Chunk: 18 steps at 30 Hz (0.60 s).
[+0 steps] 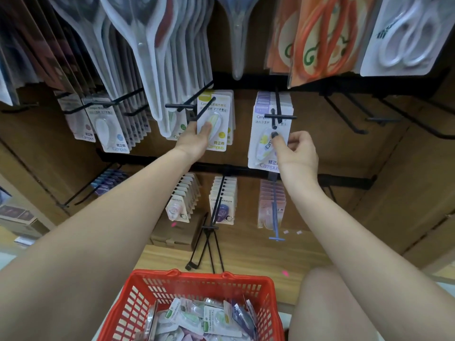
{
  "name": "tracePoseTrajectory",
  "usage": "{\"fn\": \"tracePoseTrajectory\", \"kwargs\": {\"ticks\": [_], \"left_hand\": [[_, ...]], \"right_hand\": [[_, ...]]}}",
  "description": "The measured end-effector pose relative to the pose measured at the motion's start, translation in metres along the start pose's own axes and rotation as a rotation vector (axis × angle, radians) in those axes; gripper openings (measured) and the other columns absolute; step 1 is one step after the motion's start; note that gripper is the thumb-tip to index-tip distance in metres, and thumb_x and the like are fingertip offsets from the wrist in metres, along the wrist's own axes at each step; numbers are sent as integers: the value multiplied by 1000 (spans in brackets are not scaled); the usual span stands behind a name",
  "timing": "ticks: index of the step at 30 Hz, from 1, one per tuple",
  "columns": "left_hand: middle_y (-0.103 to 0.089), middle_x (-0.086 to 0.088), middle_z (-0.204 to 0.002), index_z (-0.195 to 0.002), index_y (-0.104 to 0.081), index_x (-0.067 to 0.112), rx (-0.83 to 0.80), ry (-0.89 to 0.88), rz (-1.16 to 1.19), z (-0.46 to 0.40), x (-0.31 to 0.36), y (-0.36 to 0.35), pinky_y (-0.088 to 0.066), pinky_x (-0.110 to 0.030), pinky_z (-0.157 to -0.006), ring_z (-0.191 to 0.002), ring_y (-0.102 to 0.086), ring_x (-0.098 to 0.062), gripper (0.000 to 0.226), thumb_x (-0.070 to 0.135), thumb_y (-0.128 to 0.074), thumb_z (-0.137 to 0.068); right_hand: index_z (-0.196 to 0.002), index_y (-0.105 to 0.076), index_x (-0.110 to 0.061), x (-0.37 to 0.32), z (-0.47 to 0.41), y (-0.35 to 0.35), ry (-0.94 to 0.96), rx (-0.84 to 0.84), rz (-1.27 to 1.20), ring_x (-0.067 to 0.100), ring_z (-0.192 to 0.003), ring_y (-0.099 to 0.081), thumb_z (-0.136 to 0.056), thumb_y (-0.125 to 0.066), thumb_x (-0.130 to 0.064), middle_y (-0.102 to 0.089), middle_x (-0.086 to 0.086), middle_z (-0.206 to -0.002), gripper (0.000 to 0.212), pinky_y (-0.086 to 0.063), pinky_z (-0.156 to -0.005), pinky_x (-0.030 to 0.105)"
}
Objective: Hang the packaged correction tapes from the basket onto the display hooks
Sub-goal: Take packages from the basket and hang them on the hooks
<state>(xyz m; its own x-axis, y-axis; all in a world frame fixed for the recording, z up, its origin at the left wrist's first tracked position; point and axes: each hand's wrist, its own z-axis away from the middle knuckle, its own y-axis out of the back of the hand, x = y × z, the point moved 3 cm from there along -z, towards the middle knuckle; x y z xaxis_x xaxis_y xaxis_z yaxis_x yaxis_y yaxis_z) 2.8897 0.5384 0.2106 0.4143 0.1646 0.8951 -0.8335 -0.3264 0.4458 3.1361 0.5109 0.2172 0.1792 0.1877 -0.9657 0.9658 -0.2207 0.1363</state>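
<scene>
A red basket [248, 283] at the bottom holds several packaged correction tapes [211, 318]. My left hand [194, 141] reaches up to a yellow-labelled correction tape pack [218, 141] hanging on a black hook [205, 108]; straight fingers lie against its front. My right hand [296, 150] pinches a purple-topped correction tape pack [264, 141] at its right edge, with the pack threaded on another black hook [278, 107] in front of a stack of like packs.
Packaged scissors [152, 57] hang on the row above. More correction tape packs [222, 203] hang on the lower row. Bare black hooks [349, 114] jut out at right and one [206, 244] above the basket. Cardboard boxes [172, 237] sit on the wooden shelf.
</scene>
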Motion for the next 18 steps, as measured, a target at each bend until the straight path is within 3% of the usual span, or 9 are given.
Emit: {"fn": "tracePoseTrajectory", "kwargs": {"ticks": [3, 5, 7, 9, 11, 13, 15, 17, 18], "left_hand": [[-46, -6, -159, -158, -37, 21, -6, -19, -13, -6, 2, -2, -33, -47, -122, -146, -43, -30, 60, 53, -37, -108], [-47, -5, -158, -158, -38, 21, 0, -18, -16, -9, 1, -2, -31, -40, -121, -146, -42, -30, 59, 53, -37, -109], [-48, -5, -158, -158, -38, 22, -19, -11, 18, -11, -2, -3, -32, -43, -123, -146, -44, -31, 59, 53, -39, -108], [-48, -6, -158, -159, -37, 23, -27, 0, 47, -10, -8, -5, -35, -48, -122, -144, -47, -32, 59, 53, -40, -108], [-45, -8, -160, -160, -34, 22, 6, 33, 11, -3, -19, -4, -34, -49, -123, -145, -46, -32, 62, 54, -40, -108], [-49, -11, -156, -160, -33, 21, 26, 55, -38, 15, -34, -4, -40, -47, -118, -139, -52, -33, 65, 57, -41, -107], [-61, -8, -137, -155, -37, 18, 38, 4, -58, 46, -55, -4, -50, -34, -104, -122, -63, -24, 61, 54, -43, -107], [-63, 7, -108, -146, -45, 17, 115, -91, -117, 88, -80, -2, -45, -13, -80, -96, -62, -3, 48, 46, -47, -108], [-60, 11, -101, -141, -49, 18, 148, -144, -132, 111, -94, -1, -43, -11, -75, -90, -59, 1, 41, 42, -49, -108]], "right_hand": [[-95, -50, -29, 3, 1, -1, -7, -10, 23, 7, -79, -70, -98, -68, -41, -66, -9, -85, 22, -50, -57, 19], [-103, -50, -27, 5, 2, 0, -20, -26, 46, 15, -90, -71, -96, -68, -43, -67, -7, -96, 25, -59, -72, 33], [-111, -49, -27, 6, 6, 3, -25, -19, 61, 18, -100, -69, -95, -69, -44, -64, -3, -108, 31, -60, -86, 43], [-117, -47, -27, 7, 14, 8, 16, 35, 95, 11, -103, -63, -95, -70, -44, -59, -2, -116, 36, -57, -90, 35], [-116, -48, -26, 8, 31, 11, 80, 104, 108, 0, -93, -59, -94, -71, -39, -58, -1, -115, 34, -49, -79, 14], [-108, -49, -28, 14, 56, 9, 115, 129, 42, 0, -83, -57, -93, -71, -32, -59, -2, -106, 27, -46, -72, 11], [-99, -50, -31, 27, 87, 1, 133, 77, -30, 4, -78, -56, -92, -70, -28, -60, -3, -96, 22, -47, -72, 15], [-95, -51, -29, 49, 122, -11, 129, -45, -38, 3, -74, -54, -93, -69, -23, -58, -3, -87, 19, -45, -69, 15], [-93, -52, -27, 63, 138, -19, 108, -107, -32, 1, -71, -53, -93, -68, -19, -57, -5, -83, 18, -45, -67, 15]]}}
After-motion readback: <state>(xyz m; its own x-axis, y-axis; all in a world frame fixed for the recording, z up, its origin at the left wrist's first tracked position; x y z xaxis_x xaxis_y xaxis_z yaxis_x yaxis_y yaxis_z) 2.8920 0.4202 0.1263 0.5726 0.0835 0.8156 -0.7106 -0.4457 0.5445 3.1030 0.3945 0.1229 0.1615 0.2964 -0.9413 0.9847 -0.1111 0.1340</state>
